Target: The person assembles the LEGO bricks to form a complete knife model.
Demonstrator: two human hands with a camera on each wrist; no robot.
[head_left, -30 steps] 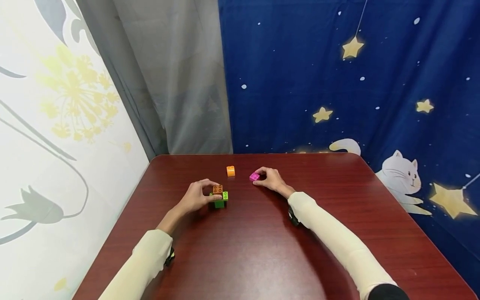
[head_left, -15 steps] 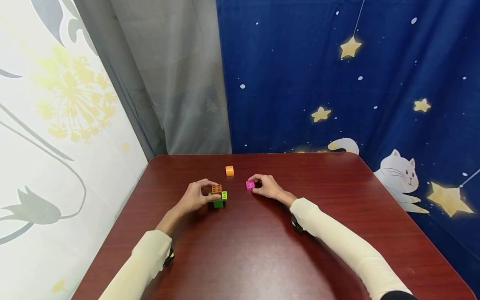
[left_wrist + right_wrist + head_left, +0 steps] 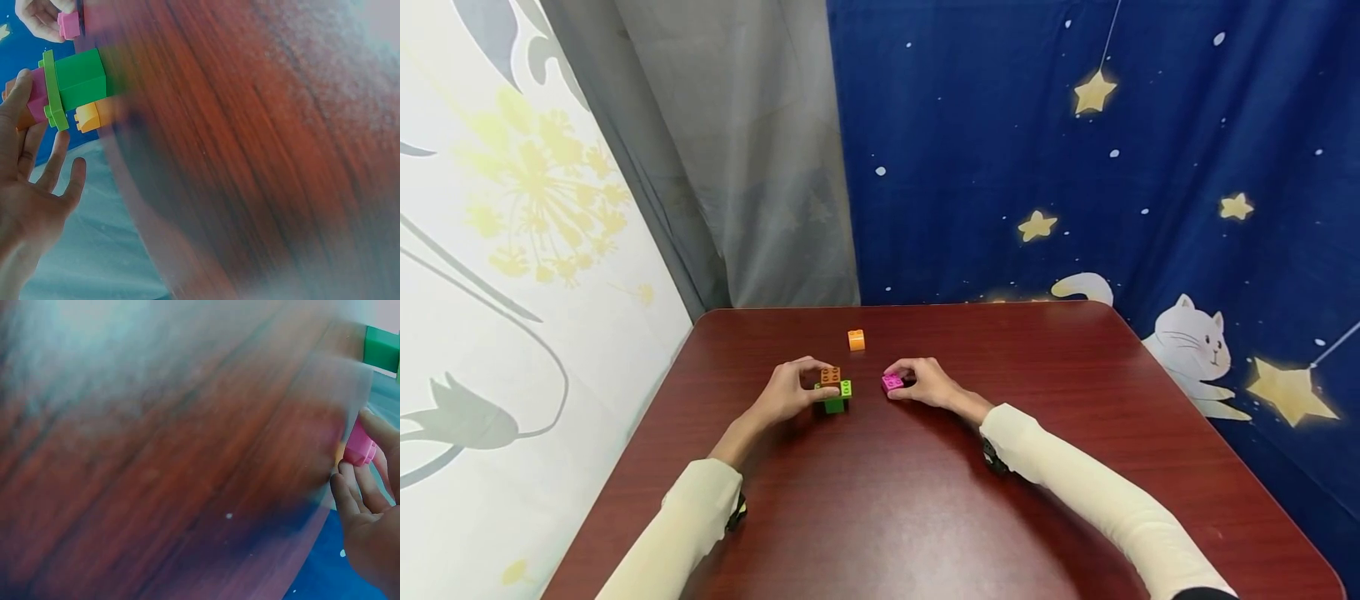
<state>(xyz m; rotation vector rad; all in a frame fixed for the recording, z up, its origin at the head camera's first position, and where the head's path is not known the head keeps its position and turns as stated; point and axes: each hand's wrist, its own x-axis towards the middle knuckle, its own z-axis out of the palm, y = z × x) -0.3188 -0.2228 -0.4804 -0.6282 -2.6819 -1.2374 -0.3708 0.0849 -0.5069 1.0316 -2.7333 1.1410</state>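
My left hand (image 3: pixel 786 393) grips a stack of toy building bricks near its top, thumb on one side and fingers on the other. Orange-brown (image 3: pixel 831 376) tops the stack; below come a magenta brick (image 3: pixel 38 94), a wider lime-green brick (image 3: pixel 54 90) and a dark green brick (image 3: pixel 81 78) at the bottom. The stack appears to stand upright on the table. To its right, my right hand (image 3: pixel 934 385) pinches a loose pink brick (image 3: pixel 892 382) between thumb and fingers, studs upward. Whether this pink brick touches the table is hard to tell.
A single orange brick (image 3: pixel 856 340) with a rounded side sits farther back, beyond both hands. The dark red wooden table (image 3: pixel 880 500) ends at a grey curtain (image 3: pixel 782 167) and a blue star-patterned curtain (image 3: pixel 970 150). A patterned white wall (image 3: pixel 535 350) borders the left.
My right hand has brought the pink brick nearer to me and leftward, closer to the stack. The left hand keeps its grip on the stack in nearly the same place.
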